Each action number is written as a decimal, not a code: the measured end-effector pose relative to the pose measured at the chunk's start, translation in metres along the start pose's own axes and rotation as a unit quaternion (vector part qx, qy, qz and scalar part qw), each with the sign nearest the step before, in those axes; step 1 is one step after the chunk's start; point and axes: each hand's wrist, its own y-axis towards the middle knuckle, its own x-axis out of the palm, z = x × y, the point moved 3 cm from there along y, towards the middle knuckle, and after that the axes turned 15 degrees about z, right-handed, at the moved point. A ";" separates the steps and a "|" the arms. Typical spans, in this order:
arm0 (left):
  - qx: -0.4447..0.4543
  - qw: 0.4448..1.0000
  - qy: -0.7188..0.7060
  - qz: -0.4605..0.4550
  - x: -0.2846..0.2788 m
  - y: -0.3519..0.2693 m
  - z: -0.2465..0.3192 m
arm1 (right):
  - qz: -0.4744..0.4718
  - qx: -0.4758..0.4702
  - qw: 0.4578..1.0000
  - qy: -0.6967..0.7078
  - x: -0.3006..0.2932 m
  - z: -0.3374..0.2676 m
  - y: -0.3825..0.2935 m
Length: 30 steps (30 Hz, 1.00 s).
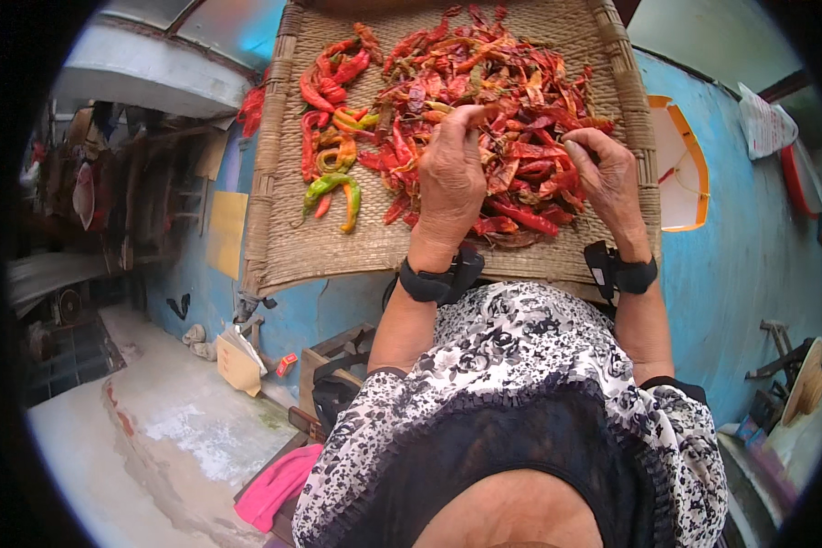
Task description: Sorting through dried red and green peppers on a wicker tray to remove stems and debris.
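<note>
A woven basket tray (pixel 377 250) with a bound rim carries a heap of dried red chili peppers (pixel 520 205). Over the heap, my left hand (pixel 452 171) pinches a brownish-orange dried chili (pixel 496 108) between thumb and fingers. My right hand (pixel 608 168) is at the right side of the heap, thumb and forefinger close together; whether something small is between them is unclear. Fresher red peppers (pixel 315 85) form a separate group on the tray's left. Below them lie a curved green pepper (pixel 325 183) and a yellow-orange one (pixel 351 205).
Blue walls (pixel 699 294) stand on both sides. An orange-rimmed white container (pixel 681 164) is beside the tray's right edge. Lower left, a pink cloth (pixel 277 486) lies near a wooden frame (pixel 335 349). A straw hat (pixel 805 383) is at far right.
</note>
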 end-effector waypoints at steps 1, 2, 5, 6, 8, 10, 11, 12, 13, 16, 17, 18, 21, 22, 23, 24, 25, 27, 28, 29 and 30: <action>0.000 1.000 -0.003 -0.004 0.000 -0.003 -0.001 | 0.005 -0.023 1.000 0.005 0.001 -0.002 -0.002; -0.020 1.000 -0.008 -0.013 0.000 -0.006 -0.004 | -0.030 0.028 0.999 -0.020 0.003 0.000 -0.005; -0.046 0.998 -0.007 -0.033 -0.002 -0.010 -0.001 | -0.083 -0.072 0.972 -0.206 0.012 0.012 -0.016; -0.024 0.999 -0.006 -0.024 -0.002 -0.009 0.003 | -0.080 -0.070 0.973 -0.204 0.013 0.012 -0.016; 0.007 1.000 0.004 -0.018 -0.004 -0.008 0.009 | -0.070 -0.077 0.977 -0.184 0.014 0.013 -0.016; 0.007 1.000 0.012 -0.019 -0.004 -0.010 0.008 | -0.049 -0.067 0.988 -0.133 0.012 0.013 -0.016; 0.004 1.000 0.021 -0.016 -0.005 -0.010 0.007 | -0.033 -0.061 0.994 -0.083 0.010 0.011 -0.015; 0.007 1.000 0.022 -0.018 -0.006 -0.011 0.008 | -0.032 -0.038 0.998 -0.034 0.007 0.009 -0.012; -0.028 0.999 0.006 -0.022 -0.006 -0.011 0.008 | -0.029 -0.037 0.998 -0.032 0.003 0.006 -0.009; -0.092 0.995 -0.006 -0.037 -0.008 -0.013 0.010 | -0.038 0.190 0.960 0.201 -0.019 0.014 0.001; -0.123 0.991 -0.002 -0.046 -0.008 -0.013 0.010 | -0.035 0.189 0.960 0.202 -0.023 0.020 0.003; -0.120 0.992 -0.003 -0.048 -0.006 -0.013 0.010 | 0.039 0.265 0.903 0.337 -0.029 0.030 0.006; -0.166 0.983 -0.047 -0.061 0.002 -0.016 0.007 | 0.136 0.351 0.747 0.548 -0.035 0.058 0.005; -0.167 0.981 -0.061 -0.078 0.005 -0.017 0.008 | 0.159 0.378 0.719 0.561 -0.033 0.066 0.000; -0.170 0.978 -0.073 -0.092 0.009 -0.017 0.007 | 0.179 0.404 0.690 0.574 -0.029 0.065 -0.004; -0.160 0.978 -0.067 -0.112 0.013 -0.017 0.013 | 0.166 0.414 0.721 0.530 -0.021 0.053 -0.008; -0.134 0.981 -0.072 -0.123 0.018 -0.016 0.018 | 0.090 0.398 0.768 0.493 -0.014 0.038 -0.013; -0.135 0.969 -0.085 -0.187 0.026 -0.016 0.027 | 0.017 0.387 0.839 0.382 0.003 0.000 -0.026; -0.104 0.968 -0.106 -0.202 0.029 -0.015 0.035 | -0.008 0.328 0.875 0.356 0.009 0.001 -0.028; -0.104 0.961 -0.136 -0.219 0.035 -0.019 0.035 | -0.034 0.266 0.906 0.327 0.012 0.002 -0.029; -0.102 0.959 -0.115 -0.237 0.036 -0.020 0.035 | -0.030 0.267 0.906 0.326 0.009 0.006 -0.028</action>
